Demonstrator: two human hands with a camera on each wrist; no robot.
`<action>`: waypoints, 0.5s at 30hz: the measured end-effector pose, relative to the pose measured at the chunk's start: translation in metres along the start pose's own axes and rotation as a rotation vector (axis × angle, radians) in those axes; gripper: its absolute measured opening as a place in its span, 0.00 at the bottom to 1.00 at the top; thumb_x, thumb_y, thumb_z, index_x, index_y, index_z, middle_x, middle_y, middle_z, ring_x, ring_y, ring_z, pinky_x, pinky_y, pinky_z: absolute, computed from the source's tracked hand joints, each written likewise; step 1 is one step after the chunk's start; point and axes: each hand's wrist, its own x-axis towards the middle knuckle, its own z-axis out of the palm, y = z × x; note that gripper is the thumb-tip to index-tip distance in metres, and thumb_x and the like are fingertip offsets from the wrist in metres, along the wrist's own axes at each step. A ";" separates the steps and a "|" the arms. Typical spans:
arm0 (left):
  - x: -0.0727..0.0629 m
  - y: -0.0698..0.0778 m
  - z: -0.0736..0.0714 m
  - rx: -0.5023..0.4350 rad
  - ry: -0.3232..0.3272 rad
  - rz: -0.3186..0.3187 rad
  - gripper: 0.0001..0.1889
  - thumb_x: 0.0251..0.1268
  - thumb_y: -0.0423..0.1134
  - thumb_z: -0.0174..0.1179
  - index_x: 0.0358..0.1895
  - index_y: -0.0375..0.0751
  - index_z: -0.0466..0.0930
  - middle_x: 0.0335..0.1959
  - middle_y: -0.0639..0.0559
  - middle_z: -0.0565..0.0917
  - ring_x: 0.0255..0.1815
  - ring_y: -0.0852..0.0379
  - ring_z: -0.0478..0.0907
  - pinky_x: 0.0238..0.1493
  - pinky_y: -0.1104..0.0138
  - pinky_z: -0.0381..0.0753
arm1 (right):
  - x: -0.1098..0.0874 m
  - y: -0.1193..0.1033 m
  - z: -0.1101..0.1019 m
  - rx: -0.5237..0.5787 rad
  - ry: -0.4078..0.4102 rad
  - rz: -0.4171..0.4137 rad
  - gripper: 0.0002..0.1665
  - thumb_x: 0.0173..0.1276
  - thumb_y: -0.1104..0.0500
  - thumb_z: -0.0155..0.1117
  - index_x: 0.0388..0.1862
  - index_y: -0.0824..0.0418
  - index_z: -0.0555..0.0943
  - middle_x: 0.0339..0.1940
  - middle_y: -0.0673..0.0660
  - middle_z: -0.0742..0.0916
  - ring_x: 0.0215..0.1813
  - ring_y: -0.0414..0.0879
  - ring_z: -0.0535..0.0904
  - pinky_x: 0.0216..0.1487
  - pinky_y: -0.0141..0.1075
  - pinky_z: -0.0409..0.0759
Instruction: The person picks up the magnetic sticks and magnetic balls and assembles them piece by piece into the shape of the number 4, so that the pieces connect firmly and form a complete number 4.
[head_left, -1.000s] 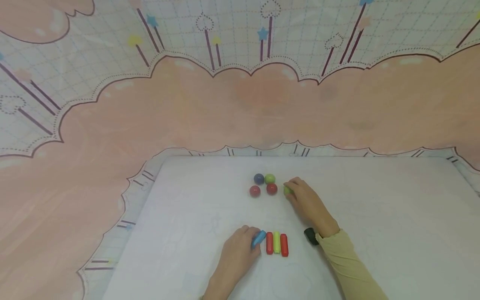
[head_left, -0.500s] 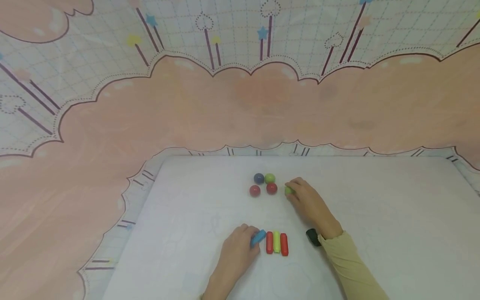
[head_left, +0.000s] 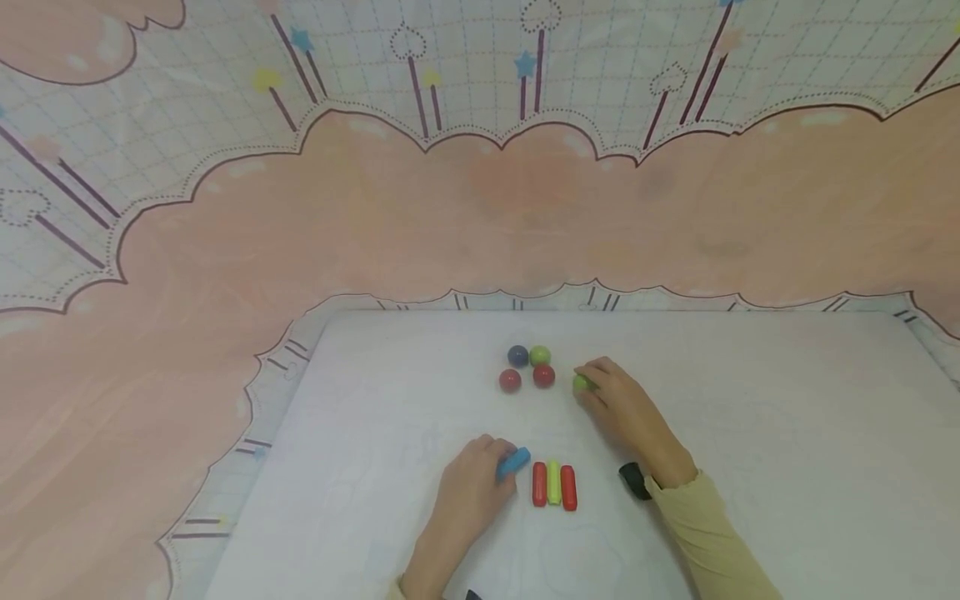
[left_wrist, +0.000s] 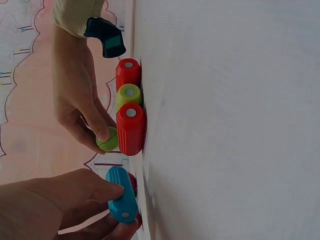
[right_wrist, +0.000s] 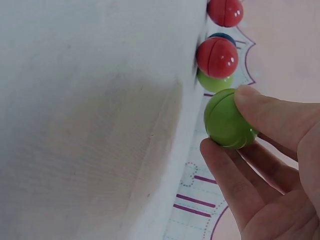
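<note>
In the head view my left hand (head_left: 472,483) pinches a short blue toy rod (head_left: 514,463), its thumb across the rod's side in the left wrist view. A pale metal dot marks the rod's visible end (left_wrist: 125,214). Farther out and to the right, my right hand (head_left: 621,410) holds a glossy green ball (right_wrist: 222,122) between thumb and fingertips. Just right of the blue rod, two red rods (head_left: 539,484) lie on either side of a yellow-green rod (head_left: 553,483). Left of the right hand sit two red balls (head_left: 543,376), a dark blue ball (head_left: 518,356) and another green ball (head_left: 540,356).
A white tabletop (head_left: 750,400) lies under everything, with its far edge beyond the balls. Behind it hangs a peach and white printed backdrop (head_left: 480,217). A dark wrist-worn device (head_left: 635,481) shows at the right wrist, by a pale yellow sleeve (head_left: 708,533).
My left hand has shifted slightly forward and left with the blue rod, which now tilts flatter. The right hand has drifted slightly right with its green ball. The loose rods and balls keep their places.
</note>
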 end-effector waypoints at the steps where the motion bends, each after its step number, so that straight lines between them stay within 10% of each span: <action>1: 0.001 0.000 0.000 -0.001 0.011 0.008 0.15 0.58 0.37 0.70 0.49 0.44 0.84 0.41 0.53 0.84 0.47 0.55 0.81 0.51 0.60 0.84 | -0.001 0.000 0.000 0.004 0.001 -0.006 0.21 0.70 0.61 0.66 0.60 0.64 0.79 0.55 0.60 0.82 0.57 0.54 0.79 0.63 0.50 0.79; 15: 0.011 0.003 -0.001 0.012 0.063 0.038 0.15 0.59 0.37 0.69 0.50 0.46 0.83 0.41 0.54 0.84 0.46 0.57 0.81 0.50 0.63 0.85 | -0.011 -0.001 -0.003 0.021 0.029 -0.076 0.21 0.66 0.62 0.69 0.57 0.65 0.81 0.53 0.59 0.83 0.53 0.52 0.81 0.57 0.47 0.83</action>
